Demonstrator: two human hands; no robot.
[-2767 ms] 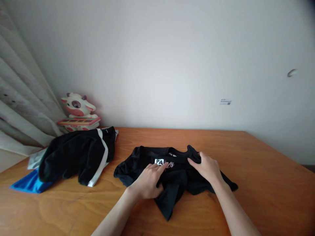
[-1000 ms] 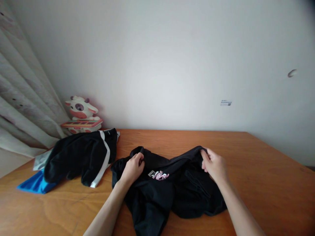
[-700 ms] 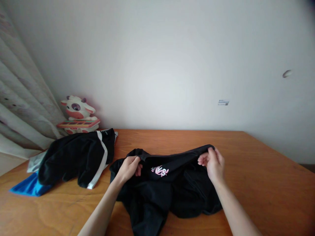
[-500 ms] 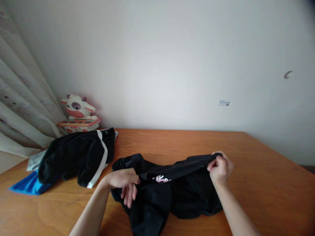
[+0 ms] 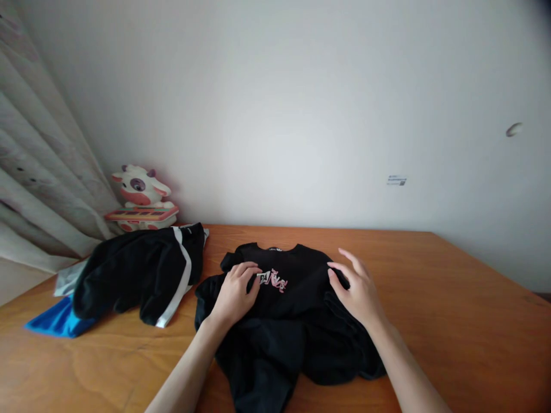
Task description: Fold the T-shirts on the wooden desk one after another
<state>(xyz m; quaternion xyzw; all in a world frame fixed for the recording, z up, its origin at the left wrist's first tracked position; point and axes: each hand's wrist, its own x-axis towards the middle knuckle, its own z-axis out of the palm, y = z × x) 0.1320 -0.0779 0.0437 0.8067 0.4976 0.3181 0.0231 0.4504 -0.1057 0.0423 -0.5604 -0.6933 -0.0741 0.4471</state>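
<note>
Right hand (image 5: 357, 289) hovering at right edge of black shirt (image 5: 301, 275), fingers parting, grasping nothing. Left hand (image 5: 236, 289) resting beside print (image 5: 273, 280); pinch unclear. Shirt lying mid-table (image 5: 451, 298): far collar, chest spreading flat; near cloth bunching, unsmoothed.

The left hand (image 5: 237, 291) arches palm-down, fingers (image 5: 246, 268) bent, while the right hand (image 5: 356, 288) is loosely spread.
</note>
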